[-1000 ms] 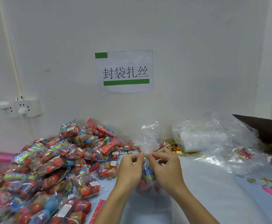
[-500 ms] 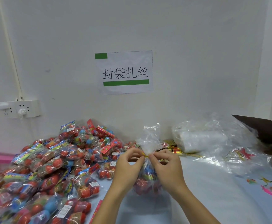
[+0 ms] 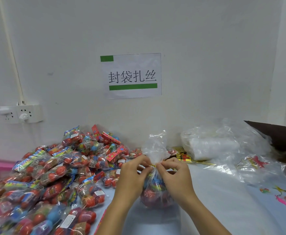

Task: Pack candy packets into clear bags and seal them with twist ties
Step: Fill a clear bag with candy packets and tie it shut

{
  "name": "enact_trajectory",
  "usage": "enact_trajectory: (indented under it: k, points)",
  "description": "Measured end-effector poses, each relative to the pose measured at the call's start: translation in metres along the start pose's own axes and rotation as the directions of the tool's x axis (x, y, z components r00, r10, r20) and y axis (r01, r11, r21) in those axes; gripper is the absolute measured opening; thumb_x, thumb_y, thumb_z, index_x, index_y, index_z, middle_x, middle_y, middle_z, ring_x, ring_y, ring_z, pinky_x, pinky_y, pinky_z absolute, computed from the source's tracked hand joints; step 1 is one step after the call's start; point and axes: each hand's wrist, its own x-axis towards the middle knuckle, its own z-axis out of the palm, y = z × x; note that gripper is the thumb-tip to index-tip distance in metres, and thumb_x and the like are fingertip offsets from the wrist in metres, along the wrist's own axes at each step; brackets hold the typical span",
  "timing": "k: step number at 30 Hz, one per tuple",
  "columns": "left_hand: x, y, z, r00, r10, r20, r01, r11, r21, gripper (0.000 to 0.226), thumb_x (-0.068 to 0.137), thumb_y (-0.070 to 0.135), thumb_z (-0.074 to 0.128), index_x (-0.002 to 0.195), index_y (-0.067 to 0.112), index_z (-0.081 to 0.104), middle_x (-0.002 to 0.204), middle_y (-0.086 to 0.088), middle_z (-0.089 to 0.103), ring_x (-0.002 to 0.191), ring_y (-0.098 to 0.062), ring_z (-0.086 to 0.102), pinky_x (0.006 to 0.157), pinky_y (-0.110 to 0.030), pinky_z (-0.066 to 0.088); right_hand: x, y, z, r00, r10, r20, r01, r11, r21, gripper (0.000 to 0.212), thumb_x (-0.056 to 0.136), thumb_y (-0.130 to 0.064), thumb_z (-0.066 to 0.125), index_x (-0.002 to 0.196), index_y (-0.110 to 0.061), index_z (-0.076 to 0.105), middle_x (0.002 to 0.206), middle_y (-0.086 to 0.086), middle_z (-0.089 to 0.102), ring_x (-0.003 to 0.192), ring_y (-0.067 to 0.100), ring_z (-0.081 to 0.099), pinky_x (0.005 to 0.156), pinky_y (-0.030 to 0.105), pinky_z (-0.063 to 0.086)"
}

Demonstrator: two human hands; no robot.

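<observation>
A clear bag [image 3: 154, 146] filled with red and blue candy packets stands upright on the table between my hands, its gathered top fanning upward. A gold twist tie [image 3: 152, 165] wraps the bag's neck. My left hand [image 3: 133, 173] pinches the tie's left end at the neck. On the other side, my right hand [image 3: 174, 173] pinches the right end. The bag's lower part [image 3: 153, 194] shows between my wrists.
A large heap of candy packets [image 3: 54, 175] covers the table's left side. Loose gold twist ties [image 3: 183, 156] lie behind the bag. A pile of clear bags [image 3: 212, 146] sits at the back right, a dark box edge [image 3: 278, 134] beyond. A wall socket [image 3: 20, 113] is at left.
Both hands stay at the bag's neck, fingers shifting slightly around the gold tie. The bag has barely moved.
</observation>
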Motion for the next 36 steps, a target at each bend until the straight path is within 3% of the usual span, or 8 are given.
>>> enact_trajectory:
  k: [7,13,15,18,22,25,31,36]
  points:
    - [-0.001,-0.002,-0.001,0.986,0.161,0.037,-0.165,0.965,0.205,0.011,0.09,0.016,0.069,0.081,0.02,0.064,0.076,0.014,0.06,0.07,-0.006,0.057,0.064,-0.032,0.053,0.0,0.002,-0.001,1.0,-0.002,0.009,0.002,1.0,-0.016,0.008,0.088,-0.012,0.075,0.082,-0.014,0.08,0.085,0.001,0.066,0.083,0.014,0.066,0.069,0.024,0.055]
    - [-0.005,-0.002,0.003,0.983,0.182,0.017,-0.181,0.952,0.249,0.016,0.094,0.032,0.062,0.08,0.025,0.058,0.076,0.014,0.06,0.07,-0.008,0.056,0.06,-0.027,0.049,0.0,0.001,-0.002,1.0,-0.003,0.016,0.003,1.0,0.003,0.01,0.088,-0.011,0.075,0.082,-0.017,0.08,0.085,0.002,0.066,0.084,0.015,0.066,0.07,0.027,0.056]
    - [-0.006,0.001,0.006,0.993,0.118,-0.011,-0.114,0.977,0.181,0.018,0.094,0.031,0.063,0.078,0.023,0.059,0.073,0.012,0.061,0.07,-0.008,0.057,0.059,-0.024,0.046,0.001,0.001,-0.002,1.0,-0.002,0.012,0.001,1.0,0.019,0.012,0.088,-0.01,0.075,0.081,-0.018,0.08,0.085,0.001,0.067,0.083,0.015,0.066,0.069,0.027,0.056]
    - [-0.006,0.009,0.012,0.994,-0.077,-0.074,0.072,0.995,-0.069,0.019,0.092,0.02,0.067,0.073,0.019,0.063,0.069,0.007,0.063,0.069,-0.008,0.059,0.057,-0.012,0.042,0.002,0.0,-0.001,1.0,0.001,0.004,-0.001,0.999,0.041,0.011,0.087,-0.009,0.075,0.083,-0.017,0.081,0.086,0.002,0.067,0.084,0.016,0.067,0.067,0.024,0.054]
    - [-0.003,0.015,0.015,0.933,-0.359,-0.021,0.331,0.879,-0.343,0.019,0.09,0.012,0.067,0.072,0.008,0.069,0.065,0.003,0.066,0.063,-0.005,0.059,0.058,-0.012,0.045,0.001,-0.002,0.0,1.0,-0.017,0.002,0.017,0.998,0.064,0.015,0.086,-0.008,0.076,0.079,-0.02,0.08,0.083,0.002,0.065,0.08,0.017,0.066,0.066,0.026,0.055]
    - [0.0,0.014,0.011,0.887,-0.456,0.076,0.432,0.762,-0.483,0.015,0.087,0.007,0.068,0.073,0.003,0.072,0.065,-0.001,0.067,0.061,-0.003,0.061,0.058,-0.014,0.049,0.0,-0.002,0.0,1.0,-0.03,0.004,0.03,0.998,0.048,0.013,0.085,-0.008,0.077,0.078,-0.019,0.08,0.082,0.002,0.065,0.079,0.016,0.066,0.066,0.026,0.056]
    - [-0.004,0.013,0.008,0.943,-0.33,0.048,0.31,0.813,-0.492,0.011,0.087,0.003,0.071,0.086,0.01,0.062,0.077,-0.007,0.071,0.074,-0.015,0.069,0.067,-0.032,0.058,0.001,0.0,-0.001,1.0,-0.014,-0.002,0.014,0.999,0.048,0.01,0.087,-0.009,0.076,0.082,-0.017,0.08,0.084,0.002,0.066,0.081,0.013,0.066,0.064,0.021,0.053]
    - [-0.003,0.008,0.009,0.98,-0.195,-0.036,0.174,0.933,-0.314,0.015,0.085,0.006,0.073,0.08,0.019,0.068,0.076,0.005,0.071,0.075,-0.012,0.07,0.07,-0.028,0.059,0.0,0.0,-0.002,1.0,-0.009,-0.008,0.009,0.999,0.044,0.011,0.087,-0.011,0.076,0.081,-0.019,0.08,0.084,-0.001,0.067,0.082,0.012,0.066,0.066,0.022,0.054]
